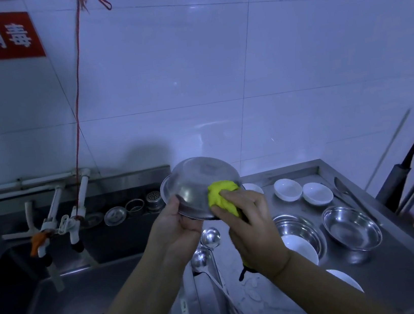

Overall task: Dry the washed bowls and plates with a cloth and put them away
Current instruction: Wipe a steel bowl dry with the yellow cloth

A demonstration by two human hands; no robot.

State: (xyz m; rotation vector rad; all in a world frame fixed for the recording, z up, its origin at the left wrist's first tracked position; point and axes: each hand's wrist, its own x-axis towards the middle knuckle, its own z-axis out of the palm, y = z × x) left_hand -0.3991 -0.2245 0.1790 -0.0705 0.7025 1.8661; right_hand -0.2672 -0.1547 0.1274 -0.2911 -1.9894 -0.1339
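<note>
**Bowl held above the counter, sink to the left**

The left hand is gripping the upturned bowl at its near rim, the right hand pressing the cloth against its right side. Two ladles are lying below; bowls are sitting on the counter to the right, the sink lying left.

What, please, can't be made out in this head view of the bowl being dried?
- Inside of the steel bowl: turned away; only its underside shows.
- Most of the yellow cloth: bunched under the right hand.
- Left hand fingertips: hidden behind the bowl's rim.
- White bowl behind the cloth: mostly covered.
- White bowl near the right forearm: partly hidden by it.
- Wetness of any dish: too dim to judge.
</note>
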